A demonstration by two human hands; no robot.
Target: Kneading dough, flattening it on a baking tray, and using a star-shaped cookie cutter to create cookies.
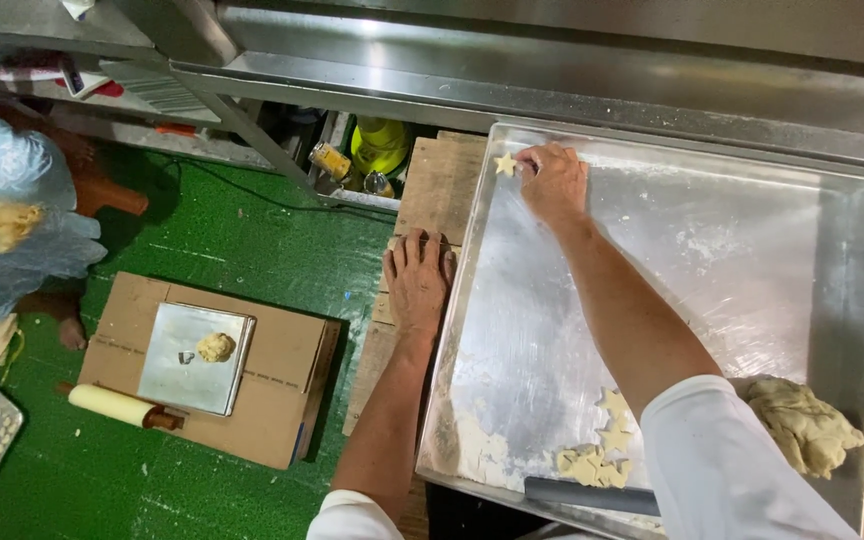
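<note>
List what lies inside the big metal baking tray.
Inside the tray: one dough star at the right hand, a star pile, a dough lump, flour. The sleeve covers part.

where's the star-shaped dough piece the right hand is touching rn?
Head view: the star-shaped dough piece sits in the far left corner of the metal tray, at the right hand fingers, far from the other cut stars at the near edge.

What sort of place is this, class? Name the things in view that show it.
Probably a small bakery workroom: a large floured metal tray holds star-shaped dough cut-outs and a dough lump, and a rolling pin lies nearby.
</note>
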